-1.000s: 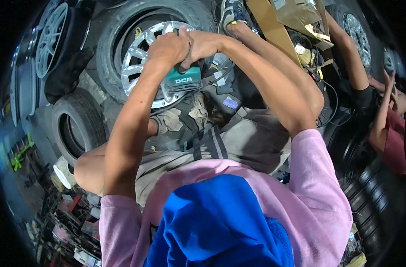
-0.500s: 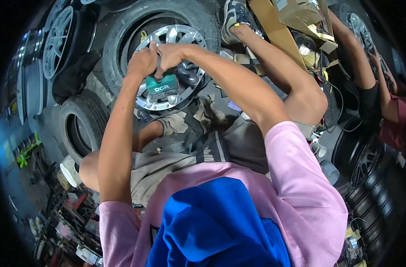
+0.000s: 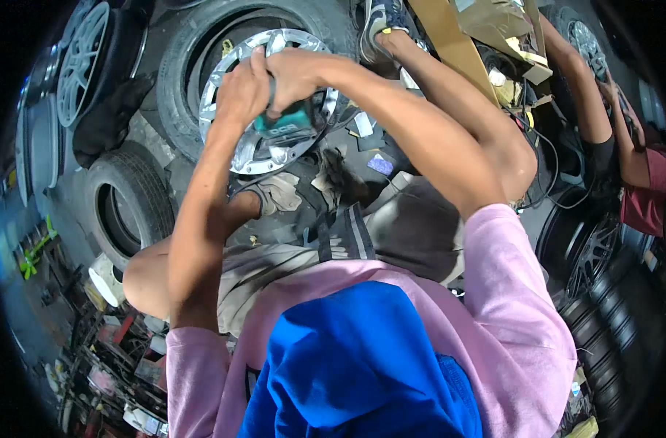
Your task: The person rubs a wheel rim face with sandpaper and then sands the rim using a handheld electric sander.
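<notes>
Large black rubber tyre, silver spoked metal rim overlapping it: a slip is risked.
Over the rim, a boxy teal power tool is gripped by the left hand and right hand; if the seemingly unclamped rim were tipped by uneven pressure, the tool could be thrown off, or its dark cord snagged.

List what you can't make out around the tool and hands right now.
All in the head view:
- Green power tool: its lettering is blurred; its underside is hidden by its own body.
- Left hand and right hand: most fingers are hidden behind the backs of the hands.
- Silver wheel: the centre is hidden by the hands and tool.
- Person in the red sleeve: cut off by the dark right edge.
</notes>
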A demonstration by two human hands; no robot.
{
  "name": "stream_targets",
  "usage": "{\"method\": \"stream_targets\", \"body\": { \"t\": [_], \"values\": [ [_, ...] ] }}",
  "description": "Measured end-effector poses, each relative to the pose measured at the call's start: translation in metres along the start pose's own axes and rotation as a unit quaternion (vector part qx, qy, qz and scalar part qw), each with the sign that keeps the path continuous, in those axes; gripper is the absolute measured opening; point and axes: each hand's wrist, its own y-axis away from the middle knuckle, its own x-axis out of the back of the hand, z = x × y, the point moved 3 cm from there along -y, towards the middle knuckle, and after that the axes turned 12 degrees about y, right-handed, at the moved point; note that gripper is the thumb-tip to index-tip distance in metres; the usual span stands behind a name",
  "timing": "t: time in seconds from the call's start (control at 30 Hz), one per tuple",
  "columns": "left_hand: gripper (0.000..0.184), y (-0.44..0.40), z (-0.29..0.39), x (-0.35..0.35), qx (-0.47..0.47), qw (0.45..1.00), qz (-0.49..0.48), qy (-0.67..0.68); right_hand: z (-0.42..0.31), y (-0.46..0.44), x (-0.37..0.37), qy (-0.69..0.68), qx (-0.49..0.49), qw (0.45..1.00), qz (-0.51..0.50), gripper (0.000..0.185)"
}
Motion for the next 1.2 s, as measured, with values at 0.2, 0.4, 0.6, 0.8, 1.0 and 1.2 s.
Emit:
{"method": "stream_targets", "body": {
  "t": [0.2,0.4,0.6,0.8,1.0,1.2],
  "values": [
    [0.073,0.004,-0.018,0.016,-0.006,0.999,-0.007,0.048,-0.029,-0.016,0.002,0.075,-0.046,0.994,-0.068,0.064],
    [0.070,-0.003,-0.021,0.006,-0.075,0.991,-0.055,0.092,-0.024,-0.001,-0.009,0.102,-0.100,0.989,0.028,0.055],
    [0.071,-0.027,-0.033,0.017,-0.054,0.995,-0.071,0.051,-0.029,-0.022,-0.010,0.034,-0.159,0.987,-0.004,0.042],
    [0.075,-0.011,-0.006,-0.001,-0.046,0.992,-0.086,0.076,-0.025,0.015,0.007,0.083,-0.155,0.981,-0.083,0.053],
    [0.059,-0.047,0.008,-0.025,-0.015,0.983,-0.127,-0.132,0.029,0.013,0.001,-0.119,-0.078,0.990,-0.009,0.071],
    [0.063,-0.052,0.021,-0.010,-0.031,0.969,-0.147,-0.194,0.033,-0.010,0.003,-0.160,-0.036,0.985,-0.061,0.055]
  ]
}}
